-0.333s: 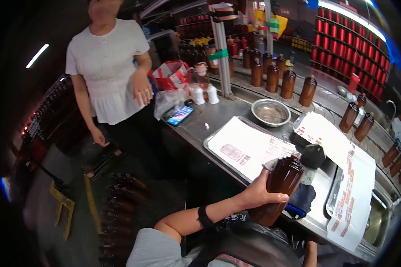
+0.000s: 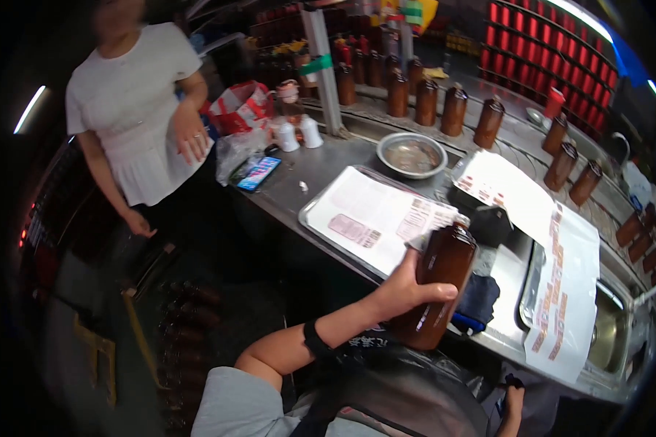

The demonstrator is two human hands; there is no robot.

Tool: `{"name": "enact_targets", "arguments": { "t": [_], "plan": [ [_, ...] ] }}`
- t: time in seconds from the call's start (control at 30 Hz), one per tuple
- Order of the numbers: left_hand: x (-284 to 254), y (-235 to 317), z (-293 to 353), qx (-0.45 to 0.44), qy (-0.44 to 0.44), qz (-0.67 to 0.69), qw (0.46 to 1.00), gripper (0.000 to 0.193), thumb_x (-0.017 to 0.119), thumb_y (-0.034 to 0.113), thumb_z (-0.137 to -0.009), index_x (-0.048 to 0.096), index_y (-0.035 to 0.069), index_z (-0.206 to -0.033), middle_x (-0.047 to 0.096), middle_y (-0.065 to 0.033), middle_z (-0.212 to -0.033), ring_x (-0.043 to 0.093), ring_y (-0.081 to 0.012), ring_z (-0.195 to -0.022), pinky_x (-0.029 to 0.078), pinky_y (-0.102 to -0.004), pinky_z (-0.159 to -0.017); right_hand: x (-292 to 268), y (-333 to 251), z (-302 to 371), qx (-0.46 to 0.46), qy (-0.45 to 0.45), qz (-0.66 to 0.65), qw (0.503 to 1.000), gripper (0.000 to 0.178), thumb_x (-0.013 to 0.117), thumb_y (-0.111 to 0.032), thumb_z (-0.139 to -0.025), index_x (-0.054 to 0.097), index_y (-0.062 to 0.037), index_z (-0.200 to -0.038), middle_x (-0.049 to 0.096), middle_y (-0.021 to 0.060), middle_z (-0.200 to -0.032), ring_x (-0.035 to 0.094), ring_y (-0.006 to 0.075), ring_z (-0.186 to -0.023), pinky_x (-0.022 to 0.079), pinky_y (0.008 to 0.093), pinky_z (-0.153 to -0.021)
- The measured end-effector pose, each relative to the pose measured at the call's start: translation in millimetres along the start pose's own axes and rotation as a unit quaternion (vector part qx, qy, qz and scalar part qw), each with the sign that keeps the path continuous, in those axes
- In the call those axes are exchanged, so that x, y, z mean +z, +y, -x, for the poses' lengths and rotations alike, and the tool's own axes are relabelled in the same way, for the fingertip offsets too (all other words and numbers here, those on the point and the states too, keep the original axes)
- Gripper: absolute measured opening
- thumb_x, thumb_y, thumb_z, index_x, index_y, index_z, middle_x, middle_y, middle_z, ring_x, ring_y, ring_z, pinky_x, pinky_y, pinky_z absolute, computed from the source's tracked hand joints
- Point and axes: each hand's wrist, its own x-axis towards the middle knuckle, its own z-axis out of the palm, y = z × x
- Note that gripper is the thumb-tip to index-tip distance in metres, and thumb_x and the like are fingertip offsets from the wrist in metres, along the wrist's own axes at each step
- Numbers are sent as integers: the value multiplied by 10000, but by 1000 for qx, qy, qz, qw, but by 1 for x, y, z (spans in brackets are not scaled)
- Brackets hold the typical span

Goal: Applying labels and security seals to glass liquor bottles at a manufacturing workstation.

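My left hand [image 2: 408, 288] is wrapped round a brown glass bottle [image 2: 444, 273], thumb across its near side. The bottle leans to the right in front of the table edge, and its clear neck points up. A small pale grey piece shows by my fingertips; I cannot make out what it is. Low at the right, my right hand [image 2: 515, 398] is small and partly hidden, beside something dark; its fingers do not show clearly. Beyond the bottle, printed label sheets [image 2: 375, 211] lie on a metal tray [image 2: 315, 217]. A dark blue cloth [image 2: 477, 298] lies just right of the bottle.
A metal bowl [image 2: 413, 173] of liquid stands behind the tray. More label sheets [image 2: 561, 298] cover the right side, near a sink [image 2: 611, 331]. Brown bottles [image 2: 426, 102] line the back ledge. A phone [image 2: 259, 173] lies at left, near a person in white [image 2: 135, 109].
The whole view has shifted, so the table and the person appear farther left. My left hand keeps its grip on the bottle. More of my right hand shows now.
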Motion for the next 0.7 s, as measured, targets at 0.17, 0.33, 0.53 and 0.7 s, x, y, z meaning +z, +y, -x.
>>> {"name": "enact_targets", "arguments": {
  "t": [0.17, 0.33, 0.53, 0.7],
  "plan": [
    [6, 5, -17, -36, -15, 24, 999, 981, 833, 267, -780, 196, -32, -1464, 454, -176, -1368, 490, -251, -1270, 411, -391, -1084, -29, -139, 88, 37, -307, -1, 951, 269, 660, -115, -941, 653, 67, -1139, 718, 90, -897, 677, 139, -866, 511, 257, -817],
    [13, 5, -31, -122, -5, 15, 992, 889, 837, 279, -772, 267, -45, -1373, 528, -199, -1279, 571, -247, -1180, 483, -374, -1009, -14, -260, 112, -92, -266, -90, 955, 250, 638, -68, -918, 660, 37, -1143, 702, 63, -873, 642, 95, -813, 505, 244, -758],
    [35, -9, -72, -164, -39, -61, 984, 1000, 867, 369, -722, 234, -115, -1325, 550, -252, -1234, 609, -271, -1134, 516, -349, -947, 50, -321, 88, -264, -171, -97, 944, 533, 687, -87, -895, 517, -38, -1397, 659, 71, -1123, 586, 30, -731, 435, 163, -573],
    [40, -30, -114, -197, -43, -164, 966, 1141, 881, 477, -660, 204, -205, -1276, 571, -311, -1171, 636, -314, -1079, 535, -331, -875, 83, -352, 68, -311, -131, -48, 940, 688, 731, -190, -892, 420, -53, -1491, 626, 160, -1281, 587, 84, -713, 469, 218, -604]
  ]
}}
